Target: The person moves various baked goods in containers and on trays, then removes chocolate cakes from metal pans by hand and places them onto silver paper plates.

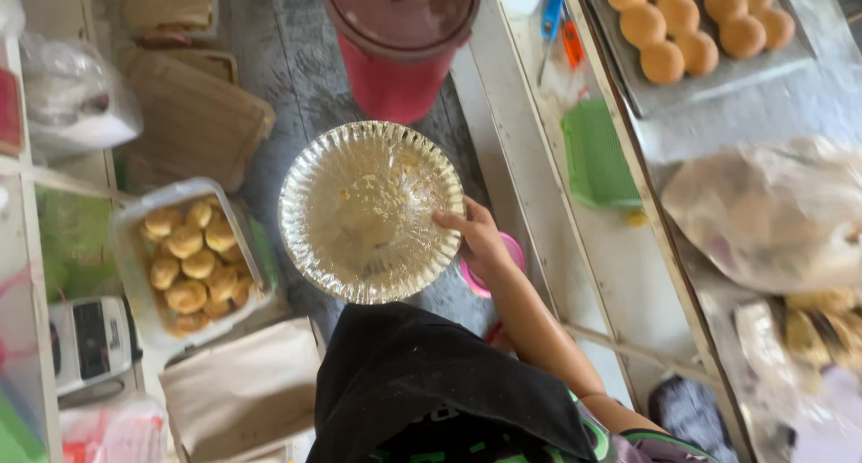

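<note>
So the foil plate (370, 211) sits pretty much dead centre of the view, round and crinkly-edged, with crumbs and greasy smears on its face and nothing else on it. Being round, it has no real long axis, so the rim is the only thing that matters. It's held up off the grey floor rather than resting on anything, face up, maybe tipped slightly. The right hand (480, 243) has it at roughly the plate's 4 o'clock edge, fingers pressed together on the rim with the thumb on the upper side, as a pinch on the lip and not a flat palm underneath. So the plate lies toward 9–10 o'clock from those fingers, all its weight hanging out to that side. No left hand shows anywhere in the shot, so the right is the only one near it. Right behind the knuckles there's a small pink cup (489, 270), half hidden by the hand. At 12 o'clock from the plate stands a red bucket with a dark lid (400, 32), close to the rim but apart from it. At 9 o'clock is a clear tub of golden pastries (191, 256), and well off at 1–2 o'clock a metal tray of round buns (696, 32) on the counter, with a green scrubber-like pad (597, 153) nearer.
</note>
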